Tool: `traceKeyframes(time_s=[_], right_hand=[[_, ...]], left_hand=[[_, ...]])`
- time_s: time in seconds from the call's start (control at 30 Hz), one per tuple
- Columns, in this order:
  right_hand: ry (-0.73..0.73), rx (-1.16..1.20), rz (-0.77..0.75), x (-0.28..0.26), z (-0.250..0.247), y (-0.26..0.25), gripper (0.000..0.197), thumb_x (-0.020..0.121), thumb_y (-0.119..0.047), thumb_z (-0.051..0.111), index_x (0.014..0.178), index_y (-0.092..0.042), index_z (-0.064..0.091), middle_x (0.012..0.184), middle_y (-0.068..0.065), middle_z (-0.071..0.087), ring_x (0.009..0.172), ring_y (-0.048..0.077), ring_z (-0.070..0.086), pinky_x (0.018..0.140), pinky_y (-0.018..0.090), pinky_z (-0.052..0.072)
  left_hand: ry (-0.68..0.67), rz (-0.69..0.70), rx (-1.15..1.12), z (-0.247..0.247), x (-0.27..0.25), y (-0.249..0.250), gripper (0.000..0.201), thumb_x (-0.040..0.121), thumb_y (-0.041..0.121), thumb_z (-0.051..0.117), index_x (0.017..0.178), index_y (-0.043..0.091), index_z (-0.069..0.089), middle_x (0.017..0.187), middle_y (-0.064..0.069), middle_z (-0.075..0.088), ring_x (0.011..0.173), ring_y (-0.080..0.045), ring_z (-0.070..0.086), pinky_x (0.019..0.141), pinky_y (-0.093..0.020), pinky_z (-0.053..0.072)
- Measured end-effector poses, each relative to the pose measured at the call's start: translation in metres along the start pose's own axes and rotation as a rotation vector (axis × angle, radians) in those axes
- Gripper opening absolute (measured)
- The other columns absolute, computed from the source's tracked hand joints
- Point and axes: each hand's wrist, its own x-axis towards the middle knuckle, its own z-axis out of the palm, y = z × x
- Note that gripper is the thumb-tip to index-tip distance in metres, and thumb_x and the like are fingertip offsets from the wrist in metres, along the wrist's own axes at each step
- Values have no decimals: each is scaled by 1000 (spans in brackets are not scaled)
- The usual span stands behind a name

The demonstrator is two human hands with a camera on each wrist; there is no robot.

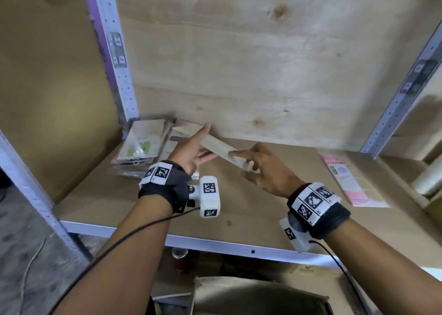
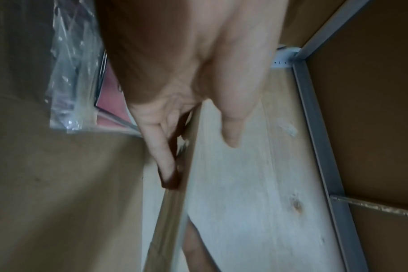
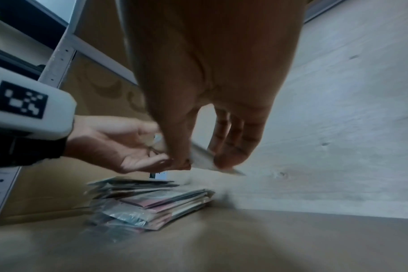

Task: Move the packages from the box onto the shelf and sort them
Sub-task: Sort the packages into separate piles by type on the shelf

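A flat beige package (image 1: 218,147) hangs tilted above the brown shelf board (image 1: 239,209), held between both hands. My right hand (image 1: 248,163) pinches its near end between thumb and fingers; the right wrist view shows that package (image 3: 203,159) in the pinch. My left hand (image 1: 198,147) lies open against its far end, with straight fingers (image 2: 165,158) along the package's edge (image 2: 170,220) and the thumb apart. A stack of packages (image 1: 143,145) lies at the shelf's back left corner. A pink package (image 1: 349,180) lies alone at the right. The cardboard box (image 1: 251,295) sits below, its inside hidden.
Perforated metal posts stand at the left (image 1: 114,59) and right (image 1: 401,94) of the bay, with a plywood back wall (image 1: 263,63) behind. A white roll (image 1: 428,178) lies in the neighbouring bay. Below the shelf stands a red can (image 1: 179,255).
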Motion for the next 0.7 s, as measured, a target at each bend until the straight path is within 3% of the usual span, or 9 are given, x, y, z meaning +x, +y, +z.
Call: traceKeyframes(time_s=[0.1, 0.17, 0.23, 0.3, 0.37, 0.47, 0.57, 0.63, 0.7], right_hand=[[-190, 198, 65, -9, -9, 10, 73, 78, -40, 81, 141, -45, 45, 115, -9, 48, 94, 4, 56, 85, 13, 47], [-109, 376, 107, -14, -13, 18, 59, 76, -43, 82, 126, -53, 51, 102, -26, 57, 86, -5, 57, 75, 8, 46], [65, 442, 206, -15, -15, 31, 47, 81, -42, 77, 123, -42, 57, 97, -19, 59, 79, -2, 56, 69, 11, 45], [136, 480, 323, -15, -16, 43, 49, 85, -43, 73, 128, -27, 57, 101, -3, 58, 82, 8, 57, 71, 19, 46], [90, 605, 381, -17, -15, 53, 49, 87, -39, 72, 128, -18, 57, 96, 2, 59, 79, 10, 57, 67, 19, 44], [-31, 813, 395, -24, -15, 65, 42, 89, -25, 73, 126, -10, 60, 84, 3, 64, 68, 5, 60, 59, 17, 46], [-60, 1008, 426, -32, -10, 77, 38, 89, -10, 70, 126, -6, 61, 103, 12, 72, 86, 28, 68, 63, 36, 57], [-23, 1059, 447, -37, -8, 83, 37, 88, -5, 69, 125, -3, 62, 104, 13, 72, 84, 30, 68, 61, 36, 58], [34, 1093, 481, -38, -8, 87, 36, 88, -4, 69, 123, -1, 62, 105, 16, 71, 80, 27, 69, 56, 33, 59]], left_hand=[[59, 28, 75, 3, 9, -18, 9, 98, 18, 61, 105, 12, 61, 109, -10, 69, 99, -23, 68, 69, -32, 62], [41, 18, 148, 6, 12, -26, 8, 99, 16, 58, 105, 14, 63, 104, -6, 73, 95, -21, 70, 72, -32, 60], [-30, 4, 185, 12, 11, -32, 7, 99, 16, 59, 102, 17, 65, 95, -2, 76, 84, -16, 74, 69, -31, 60], [-100, -8, 208, 19, 10, -38, 8, 99, 16, 60, 102, 19, 67, 98, -2, 77, 88, -17, 73, 73, -32, 61], [-147, -24, 209, 26, 10, -45, 16, 98, 16, 62, 112, 14, 68, 112, -8, 74, 100, -21, 70, 79, -33, 61], [-152, -39, 168, 35, 10, -51, 31, 97, 17, 63, 125, 5, 65, 121, -13, 71, 102, -22, 68, 76, -28, 62], [-155, -43, 172, 44, 9, -58, 26, 96, 19, 64, 118, 5, 67, 118, -12, 72, 96, -19, 70, 79, -27, 62], [-185, -49, 232, 48, 9, -64, 22, 96, 21, 65, 114, 10, 69, 116, -9, 74, 96, -17, 72, 85, -29, 60], [-243, -63, 339, 51, 9, -68, 25, 94, 22, 68, 118, 15, 69, 115, -5, 75, 99, -16, 73, 84, -29, 61]])
